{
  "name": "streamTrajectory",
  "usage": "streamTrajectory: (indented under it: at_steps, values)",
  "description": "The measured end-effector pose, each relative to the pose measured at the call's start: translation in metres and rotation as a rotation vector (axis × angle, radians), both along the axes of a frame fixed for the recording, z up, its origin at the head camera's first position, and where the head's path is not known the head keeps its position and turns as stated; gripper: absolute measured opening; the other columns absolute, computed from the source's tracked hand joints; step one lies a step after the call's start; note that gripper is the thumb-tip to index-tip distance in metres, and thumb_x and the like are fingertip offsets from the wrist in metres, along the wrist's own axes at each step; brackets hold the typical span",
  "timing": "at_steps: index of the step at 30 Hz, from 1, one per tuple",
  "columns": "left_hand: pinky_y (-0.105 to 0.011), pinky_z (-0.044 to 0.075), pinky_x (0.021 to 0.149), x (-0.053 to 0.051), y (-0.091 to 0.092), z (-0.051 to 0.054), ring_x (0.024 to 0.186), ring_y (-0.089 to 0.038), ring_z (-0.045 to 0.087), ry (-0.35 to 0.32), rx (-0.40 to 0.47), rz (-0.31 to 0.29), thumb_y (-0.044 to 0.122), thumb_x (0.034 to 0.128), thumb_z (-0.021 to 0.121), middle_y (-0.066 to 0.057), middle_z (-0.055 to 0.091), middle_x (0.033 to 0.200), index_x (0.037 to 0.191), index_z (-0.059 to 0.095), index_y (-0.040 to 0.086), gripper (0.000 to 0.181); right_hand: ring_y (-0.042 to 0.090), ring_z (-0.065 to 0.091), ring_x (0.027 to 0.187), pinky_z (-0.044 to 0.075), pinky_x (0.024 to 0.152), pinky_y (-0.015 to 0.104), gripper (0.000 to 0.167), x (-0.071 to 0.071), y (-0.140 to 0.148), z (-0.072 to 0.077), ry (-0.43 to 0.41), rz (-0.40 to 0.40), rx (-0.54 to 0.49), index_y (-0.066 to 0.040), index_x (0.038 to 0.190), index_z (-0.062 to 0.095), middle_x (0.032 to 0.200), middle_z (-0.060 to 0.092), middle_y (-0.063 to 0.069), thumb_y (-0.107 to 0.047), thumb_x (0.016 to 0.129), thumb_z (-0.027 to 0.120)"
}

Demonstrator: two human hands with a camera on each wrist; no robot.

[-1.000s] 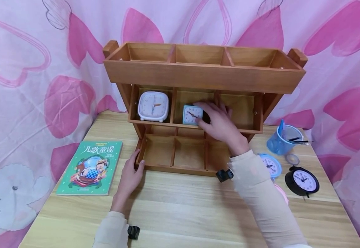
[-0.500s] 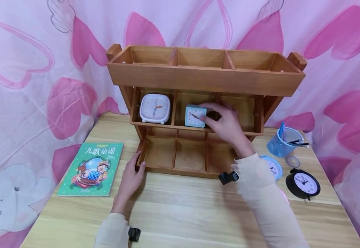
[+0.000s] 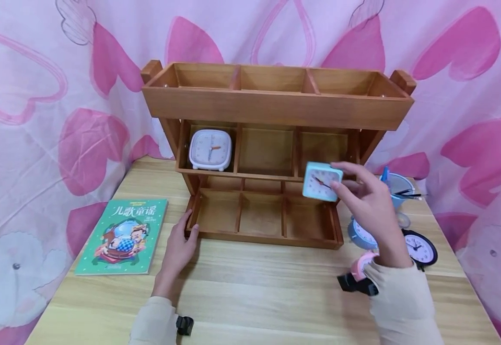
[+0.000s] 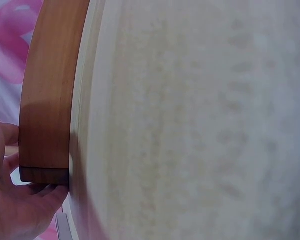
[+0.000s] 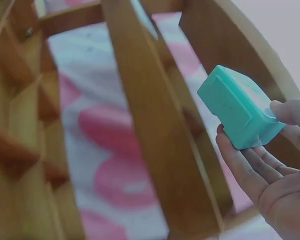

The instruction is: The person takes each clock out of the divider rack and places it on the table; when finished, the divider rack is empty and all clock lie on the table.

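Observation:
Pinched between the thumb and fingers of my right hand (image 3: 368, 203) is a small turquoise square clock (image 3: 319, 181), held in front of the shelf's right side. The right wrist view shows this clock (image 5: 240, 112) from its turquoise side, the right hand (image 5: 285, 175) around one end. My left hand (image 3: 180, 247) grips the lower left corner of the brown wooden shelf (image 3: 276, 106); in the left wrist view the hand (image 4: 22, 200) has its fingers around the end of the board (image 4: 50, 100). A white clock (image 3: 210, 149) stands in the middle tier's left compartment.
A green book (image 3: 122, 237) lies left of the shelf. At the right are a blue pen cup (image 3: 399, 184), a blue clock (image 3: 361, 235), a black clock (image 3: 420, 247) and a pink clock (image 3: 362, 264), partly behind the right arm.
The right hand has lifted the turquoise clock out of the middle compartment and moved it to the right and toward the front. The left hand still grips the shelf corner.

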State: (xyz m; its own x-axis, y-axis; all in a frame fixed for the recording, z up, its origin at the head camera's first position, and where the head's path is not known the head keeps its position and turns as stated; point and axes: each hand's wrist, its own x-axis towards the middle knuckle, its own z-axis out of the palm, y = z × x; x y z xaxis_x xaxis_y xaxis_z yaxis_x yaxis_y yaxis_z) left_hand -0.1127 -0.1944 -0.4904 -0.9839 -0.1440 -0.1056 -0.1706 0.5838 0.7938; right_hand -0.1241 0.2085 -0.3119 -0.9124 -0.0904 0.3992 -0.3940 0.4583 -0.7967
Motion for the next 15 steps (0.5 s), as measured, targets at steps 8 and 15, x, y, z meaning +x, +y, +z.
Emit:
streamTrajectory:
  at_steps: [8, 15]
  values:
    - [-0.061, 0.031, 0.112, 0.0, -0.001, -0.001, 0.141, -0.04, 0.035, 0.008, -0.004, -0.005, 0.031, 0.1051, 0.045, -0.024, 0.035, 0.152, 0.158, 0.025, 0.021, 0.058, -0.009, 0.061, 0.092, 0.05, 0.075, 0.007, 0.044, 0.043, 0.072, -0.051, -0.084, -0.252, 0.065, -0.011, 0.137, 0.059, 0.12, 0.056, -0.019, -0.007, 0.094, 0.066]
    - [-0.062, 0.031, 0.112, 0.001, -0.001, 0.001, 0.14, -0.04, 0.035, 0.0, 0.002, -0.004, 0.031, 0.1054, 0.045, -0.024, 0.036, 0.152, 0.158, 0.025, 0.021, 0.057, -0.008, 0.062, 0.088, 0.048, 0.073, 0.004, 0.039, 0.08, 0.128, -0.091, -0.147, -0.505, -0.044, -0.002, 0.127, 0.065, 0.098, 0.066, -0.022, 0.004, 0.088, 0.069]
